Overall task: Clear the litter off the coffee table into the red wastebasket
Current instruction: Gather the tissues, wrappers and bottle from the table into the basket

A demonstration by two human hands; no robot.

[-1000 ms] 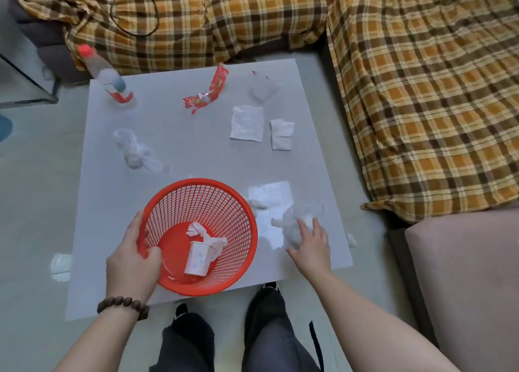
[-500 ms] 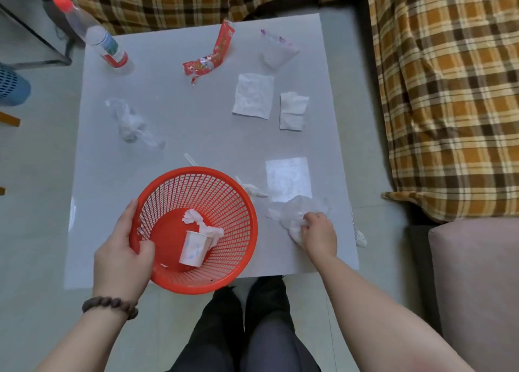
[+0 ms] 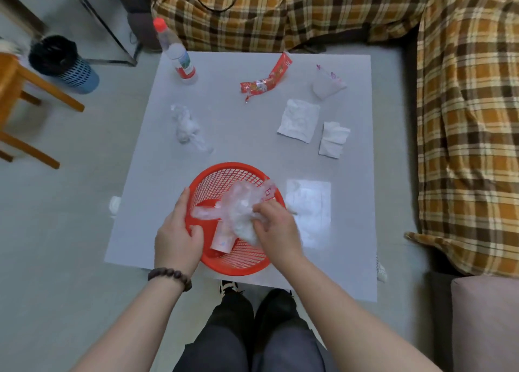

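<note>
The red wastebasket (image 3: 222, 175) stands at the near edge of the grey coffee table (image 3: 252, 146). My left hand (image 3: 177, 236) grips its left rim. My right hand (image 3: 276, 229) holds a crumpled clear plastic bag (image 3: 238, 205) over the basket's opening. A white paper cup (image 3: 222, 239) lies inside the basket. On the table lie a crumpled clear wrap (image 3: 186, 125), a red snack wrapper (image 3: 266, 80), a clear plastic cup (image 3: 327, 83), a flat white napkin (image 3: 299, 120) and a folded tissue (image 3: 334, 139).
A plastic bottle with a red cap (image 3: 175, 52) stands at the table's far left corner. Plaid-covered sofas (image 3: 463, 118) border the far and right sides. A wooden stool (image 3: 16, 101) and a blue bin (image 3: 63, 65) are on the floor at left. White scraps (image 3: 381, 270) lie on the floor.
My right hand closed on the clear plastic bag at the table's near right and carried it left over the basket. My left hand stayed on the rim.
</note>
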